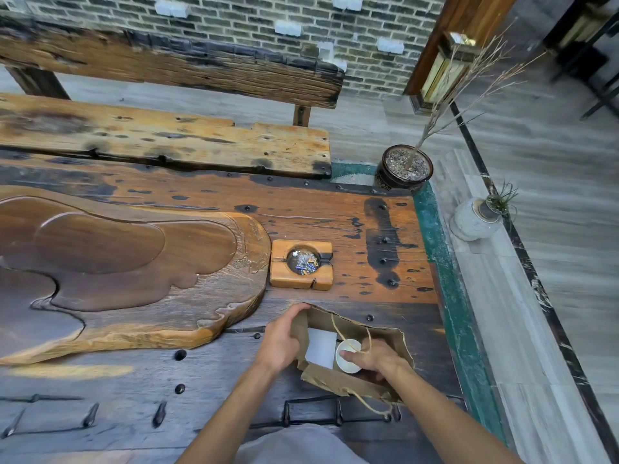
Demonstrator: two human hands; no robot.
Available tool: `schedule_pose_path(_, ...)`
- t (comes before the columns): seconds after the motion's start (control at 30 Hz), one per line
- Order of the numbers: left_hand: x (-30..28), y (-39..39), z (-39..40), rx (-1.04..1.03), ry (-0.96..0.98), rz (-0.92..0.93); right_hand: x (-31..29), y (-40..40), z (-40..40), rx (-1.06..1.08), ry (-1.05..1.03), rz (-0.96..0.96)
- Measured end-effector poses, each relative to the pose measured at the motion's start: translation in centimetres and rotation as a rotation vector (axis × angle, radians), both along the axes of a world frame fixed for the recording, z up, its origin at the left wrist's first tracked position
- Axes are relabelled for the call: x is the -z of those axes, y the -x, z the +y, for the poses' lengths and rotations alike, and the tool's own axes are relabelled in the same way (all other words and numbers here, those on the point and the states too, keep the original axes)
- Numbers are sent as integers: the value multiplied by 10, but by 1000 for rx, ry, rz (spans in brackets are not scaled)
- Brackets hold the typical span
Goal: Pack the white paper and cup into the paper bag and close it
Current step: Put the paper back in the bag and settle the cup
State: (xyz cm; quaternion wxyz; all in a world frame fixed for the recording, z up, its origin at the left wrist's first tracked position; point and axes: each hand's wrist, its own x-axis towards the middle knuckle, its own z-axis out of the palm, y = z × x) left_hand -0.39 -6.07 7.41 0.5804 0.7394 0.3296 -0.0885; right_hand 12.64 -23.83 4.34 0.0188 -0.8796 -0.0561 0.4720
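White paper (321,347) already sits inside the paper bag (385,333); right hand (375,358) fingers grip the cup (346,358) (nearly in), left hand (279,339) fingers pinch the rim open. Closing remains.

Nothing legible anywhere. No print on the paper bag (351,329), none on the white paper (321,346) or the cup (348,358). Ashtray (301,264) on the worktop (368,229) bare of lettering too; scraps inside too small to read.

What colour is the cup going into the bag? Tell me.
White cup, inside the brown paper bag; head view.
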Motion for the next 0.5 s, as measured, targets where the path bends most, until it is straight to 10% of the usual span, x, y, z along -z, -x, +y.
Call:
schedule_pose_path(0.27,2,6,3,-22,0,-1,-57,5,-13,-228,-154,14)
schedule_pose_path(0.5,4,16,15,-60,-22,-4,-100,10,-33,0,-480,96)
